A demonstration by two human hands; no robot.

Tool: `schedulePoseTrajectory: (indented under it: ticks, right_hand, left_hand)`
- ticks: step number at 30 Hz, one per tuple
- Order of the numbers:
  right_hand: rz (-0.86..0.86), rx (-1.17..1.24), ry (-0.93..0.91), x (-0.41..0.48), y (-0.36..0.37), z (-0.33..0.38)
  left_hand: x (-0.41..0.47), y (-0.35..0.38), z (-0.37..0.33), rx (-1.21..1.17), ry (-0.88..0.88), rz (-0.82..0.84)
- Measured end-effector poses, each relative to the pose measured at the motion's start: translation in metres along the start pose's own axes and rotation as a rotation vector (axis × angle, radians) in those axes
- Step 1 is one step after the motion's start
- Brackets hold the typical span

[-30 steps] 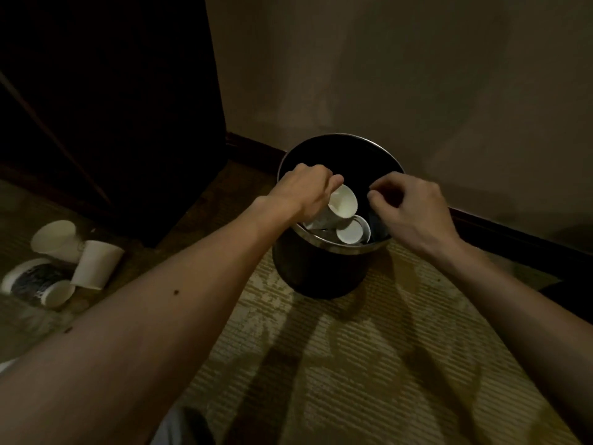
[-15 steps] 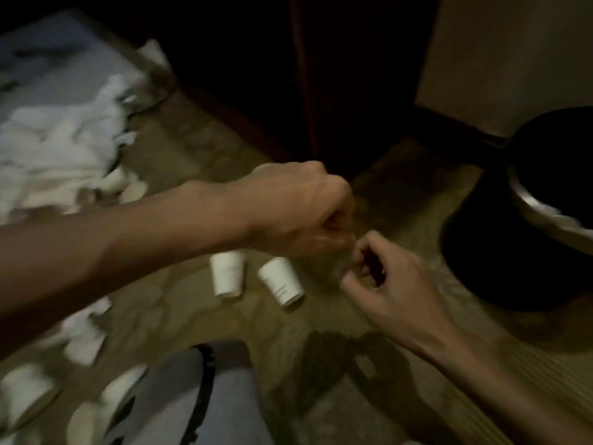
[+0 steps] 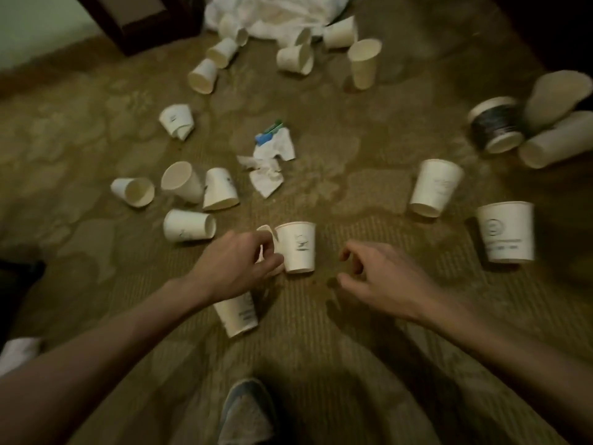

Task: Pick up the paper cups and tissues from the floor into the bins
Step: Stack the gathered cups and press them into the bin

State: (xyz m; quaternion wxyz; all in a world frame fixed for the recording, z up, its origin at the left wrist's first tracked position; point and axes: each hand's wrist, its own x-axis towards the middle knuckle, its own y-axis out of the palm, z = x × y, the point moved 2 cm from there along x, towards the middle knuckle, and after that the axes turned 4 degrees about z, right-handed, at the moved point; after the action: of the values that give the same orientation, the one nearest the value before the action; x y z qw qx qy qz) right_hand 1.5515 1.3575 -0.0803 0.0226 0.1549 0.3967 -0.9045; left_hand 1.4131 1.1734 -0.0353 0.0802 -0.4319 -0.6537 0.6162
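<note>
Several white paper cups lie scattered on the patterned carpet [image 3: 353, 316]. My left hand [image 3: 236, 263] curls its fingers and thumb round a small paper cup [image 3: 265, 234] that is mostly hidden behind them. An upside-down cup [image 3: 296, 247] stands touching it on the right. Another cup [image 3: 237, 316] lies under my left wrist. My right hand [image 3: 382, 277] hovers just right of the upside-down cup, fingers loosely curled, holding nothing. Crumpled tissues [image 3: 269, 165] lie in the middle of the floor, beyond the hands. No bin is in view.
A big heap of white tissue [image 3: 272, 14] with cups round it lies at the top. A dark-banded cup [image 3: 495, 125] and larger cups sit at the right. Dark furniture [image 3: 144, 20] stands at the top left. My shoe [image 3: 247, 409] is at the bottom.
The view has swung from the bin down to the littered floor. Both hands left the bin and dropped to the cups; my left hand now closes on one.
</note>
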Motion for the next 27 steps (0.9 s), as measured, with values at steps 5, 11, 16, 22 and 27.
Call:
schedulePoseTrajectory:
  ticks: [5,11,16,22,27]
  right_hand:
    - [0.005,0.056,0.125,0.05,0.038,0.015]
    - [-0.029,0.164,0.315,0.088,0.067,0.018]
    - [-0.099,0.256,0.402,0.106,0.08,0.023]
    - [-0.123,0.329,0.487,0.127,0.088,0.03]
    - [-0.132,0.386,0.486,0.143,0.08,0.036]
  left_hand:
    - [-0.004,0.036,0.057,-0.21,-0.114,-0.094]
    - [0.001,0.056,0.083,-0.394,-0.093,-0.1]
    - [0.007,0.062,0.104,-0.476,-0.08,-0.157]
    - [0.016,0.053,0.131,-0.539,-0.144,-0.402]
    - [0.044,0.037,0.142,-0.408,-0.123,-0.441]
